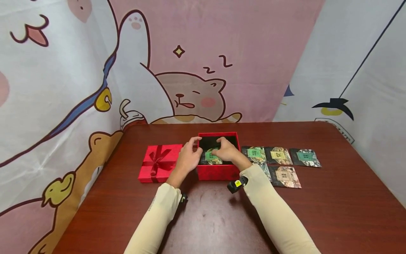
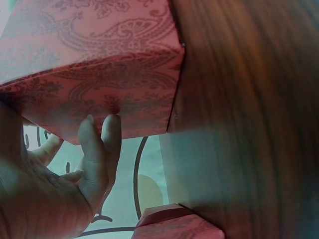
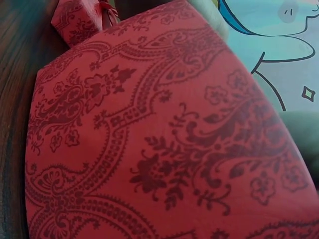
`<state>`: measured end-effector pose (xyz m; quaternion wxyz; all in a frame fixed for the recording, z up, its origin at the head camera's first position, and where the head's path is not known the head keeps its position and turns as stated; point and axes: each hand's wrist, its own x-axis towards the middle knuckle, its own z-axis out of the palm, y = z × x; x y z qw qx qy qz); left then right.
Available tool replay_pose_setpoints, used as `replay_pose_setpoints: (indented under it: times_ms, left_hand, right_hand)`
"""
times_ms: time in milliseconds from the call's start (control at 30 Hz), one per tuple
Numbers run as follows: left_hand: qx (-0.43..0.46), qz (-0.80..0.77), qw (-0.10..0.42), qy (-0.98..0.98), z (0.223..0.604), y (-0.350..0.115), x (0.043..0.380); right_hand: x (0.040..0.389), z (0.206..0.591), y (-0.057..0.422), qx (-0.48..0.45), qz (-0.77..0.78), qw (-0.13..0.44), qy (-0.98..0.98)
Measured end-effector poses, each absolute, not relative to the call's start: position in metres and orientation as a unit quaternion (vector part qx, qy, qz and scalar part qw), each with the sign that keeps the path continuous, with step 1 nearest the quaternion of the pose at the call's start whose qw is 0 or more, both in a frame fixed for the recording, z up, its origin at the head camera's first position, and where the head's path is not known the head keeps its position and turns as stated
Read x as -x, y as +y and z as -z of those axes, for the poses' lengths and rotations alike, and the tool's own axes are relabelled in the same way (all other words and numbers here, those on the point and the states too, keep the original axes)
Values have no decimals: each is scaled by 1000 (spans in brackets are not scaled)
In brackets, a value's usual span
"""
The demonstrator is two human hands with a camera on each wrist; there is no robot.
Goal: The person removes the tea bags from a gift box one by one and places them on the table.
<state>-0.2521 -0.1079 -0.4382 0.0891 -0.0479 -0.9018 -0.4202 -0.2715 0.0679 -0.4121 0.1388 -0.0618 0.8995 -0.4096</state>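
A red patterned gift box [image 1: 219, 173] stands uncovered on the table, its inside dark. Inside it lies a black packet with a green label [image 1: 210, 156], partly covered by my right hand. That right hand [image 1: 229, 151] reaches over the box's right wall, thumb at the packet and the other fingers apart from the thumb. My left hand [image 1: 189, 157] is at the left wall, thumb near the rim. In the left wrist view, extended fingers [image 2: 112, 144] touch the outside of the box [image 2: 134, 89]. The right wrist view is mostly filled by the box's front [image 3: 164, 129].
Left of the box lies its red lid [image 1: 161, 162] with a dark red ribbon bow. On the right, several similar packets are laid out, among them a yellow-labelled one [image 1: 279, 155], a teal-labelled one [image 1: 305, 157] and a beige-labelled one [image 1: 286, 176]. A cartoon-printed cloth [image 1: 253, 53] hangs behind the table.
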Motion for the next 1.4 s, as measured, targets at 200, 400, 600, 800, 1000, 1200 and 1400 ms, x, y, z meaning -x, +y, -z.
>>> replay_pose_setpoints:
  times_ms: [200, 400, 600, 800, 1000, 1200, 1400]
  left_hand:
    - [44, 420, 83, -903, 439, -107, 253]
    - [46, 422, 83, -902, 439, -107, 253]
    - [44, 425, 84, -900, 438, -107, 253]
    - [42, 428, 81, -899, 439, -107, 252]
    - [43, 425, 88, -900, 439, -107, 253]
    - [39, 425, 81, -901, 438, -107, 253]
    - [38, 425, 80, -901, 439, -107, 253]
  right_hand:
    - [270, 412, 70, 59, 409, 130, 901]
    - [271, 411, 69, 94, 418, 118, 896]
    - [275, 409, 65, 118, 406, 95, 901]
    - [280, 414, 64, 126, 388, 80, 910]
    - [281, 415, 60, 127, 375, 79, 915]
    - [280, 413, 63, 125, 382, 75, 913]
    - [277, 410, 68, 123, 419, 86, 895]
